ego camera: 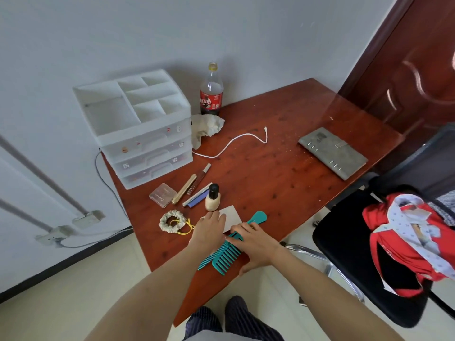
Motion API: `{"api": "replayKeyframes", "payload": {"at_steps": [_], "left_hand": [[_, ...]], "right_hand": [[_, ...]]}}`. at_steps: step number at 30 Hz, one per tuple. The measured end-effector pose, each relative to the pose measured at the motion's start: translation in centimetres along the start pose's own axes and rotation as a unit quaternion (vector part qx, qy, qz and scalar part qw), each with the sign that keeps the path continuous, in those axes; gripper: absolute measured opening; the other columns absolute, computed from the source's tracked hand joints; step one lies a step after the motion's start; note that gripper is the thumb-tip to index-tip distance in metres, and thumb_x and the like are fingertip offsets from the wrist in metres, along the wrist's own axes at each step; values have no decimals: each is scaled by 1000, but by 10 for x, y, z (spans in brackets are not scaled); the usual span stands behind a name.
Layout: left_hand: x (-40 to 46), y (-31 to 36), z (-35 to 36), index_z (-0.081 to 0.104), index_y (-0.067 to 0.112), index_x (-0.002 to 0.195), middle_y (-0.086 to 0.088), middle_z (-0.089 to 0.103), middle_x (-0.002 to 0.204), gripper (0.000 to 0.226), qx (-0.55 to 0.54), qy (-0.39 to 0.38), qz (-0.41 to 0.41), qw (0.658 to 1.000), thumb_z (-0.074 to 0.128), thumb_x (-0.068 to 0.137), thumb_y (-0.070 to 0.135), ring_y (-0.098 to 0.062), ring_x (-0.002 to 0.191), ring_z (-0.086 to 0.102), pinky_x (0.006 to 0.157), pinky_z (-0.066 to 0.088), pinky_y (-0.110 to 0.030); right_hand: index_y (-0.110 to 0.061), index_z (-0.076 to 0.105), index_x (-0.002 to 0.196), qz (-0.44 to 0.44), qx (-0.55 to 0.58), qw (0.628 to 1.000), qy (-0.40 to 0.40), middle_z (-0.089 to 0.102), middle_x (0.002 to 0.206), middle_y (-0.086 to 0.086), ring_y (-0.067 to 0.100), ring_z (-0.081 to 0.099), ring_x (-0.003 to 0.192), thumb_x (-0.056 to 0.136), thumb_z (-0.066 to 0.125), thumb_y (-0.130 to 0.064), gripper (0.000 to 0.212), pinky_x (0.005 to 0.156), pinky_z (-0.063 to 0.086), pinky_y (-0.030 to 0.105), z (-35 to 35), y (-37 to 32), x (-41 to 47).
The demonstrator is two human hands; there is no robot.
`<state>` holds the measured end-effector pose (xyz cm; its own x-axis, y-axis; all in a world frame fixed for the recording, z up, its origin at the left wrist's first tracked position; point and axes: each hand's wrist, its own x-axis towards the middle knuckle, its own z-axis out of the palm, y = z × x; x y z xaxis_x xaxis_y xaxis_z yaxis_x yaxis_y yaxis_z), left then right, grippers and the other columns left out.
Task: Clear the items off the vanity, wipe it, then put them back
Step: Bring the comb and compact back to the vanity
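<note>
Lying under your right hand at the near edge of the vanity are the two teal combs, side by side, with their long axis running from the teeth at the near-left up to the rounded handle at the far-right. Your right hand rests across the middle of that axis, fingers laid over the combs' spines and thumb hanging off the table edge; whether the fingers have actually closed round a comb or only press on it, you cannot tell from here. Your left hand sits just beside, to the left, fingers fairly straight and resting on the white card that lies partly under the combs; it seems to hold nothing.

So the combs run crosswise to your right palm, and that hand is plainly the nearer. By my reading, the lift wants a grip round the spines, drawn toward you off the edge.

Just beyond the card stands the foundation bottle, upright and close enough to knock. Farther left lie the scrunchie, the compact and the pens and tubes. Well beyond sit the drawer organiser, crumpled cloth, cola bottle, white cable and grey notebook, all not yet cleared.
</note>
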<state>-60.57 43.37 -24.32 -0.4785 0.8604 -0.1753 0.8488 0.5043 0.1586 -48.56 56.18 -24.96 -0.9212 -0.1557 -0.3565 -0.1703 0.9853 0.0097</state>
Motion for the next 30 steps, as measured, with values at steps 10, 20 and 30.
{"api": "replayKeyframes", "payload": {"at_steps": [10, 20, 30], "left_hand": [[19, 8, 6, 42, 12, 126, -12, 36, 138, 44, 4, -19, -6, 1000, 58, 87, 24, -26, 128, 33, 100, 40, -35], [19, 20, 9, 40, 11, 123, -20, 37, 138, 35, 9, -7, -29, 1000, 52, 90, 14, -30, 126, 37, 98, 41, -34], [18, 24, 6, 37, 12, 127, -14, 45, 127, 46, 20, -18, -68, 997, 58, 86, 15, -28, 117, 42, 97, 40, -40]], "right_hand": [[-16, 21, 147, -7, 46, 999, 8, 23, 152, 7, 26, 17, 140, 83, 52, -59, 83, 113, 18, 46, 0, 30, -18], [-10, 41, 135, -53, -8, 997, 57, 49, 134, 12, 29, 44, 125, 74, 66, -56, 80, 106, 35, 42, 24, 6, -20], [-19, 52, 116, -83, -63, 980, 171, 64, 109, -1, 15, 61, 99, 88, 33, -30, 35, 86, 51, 29, 49, -4, -39]]}}
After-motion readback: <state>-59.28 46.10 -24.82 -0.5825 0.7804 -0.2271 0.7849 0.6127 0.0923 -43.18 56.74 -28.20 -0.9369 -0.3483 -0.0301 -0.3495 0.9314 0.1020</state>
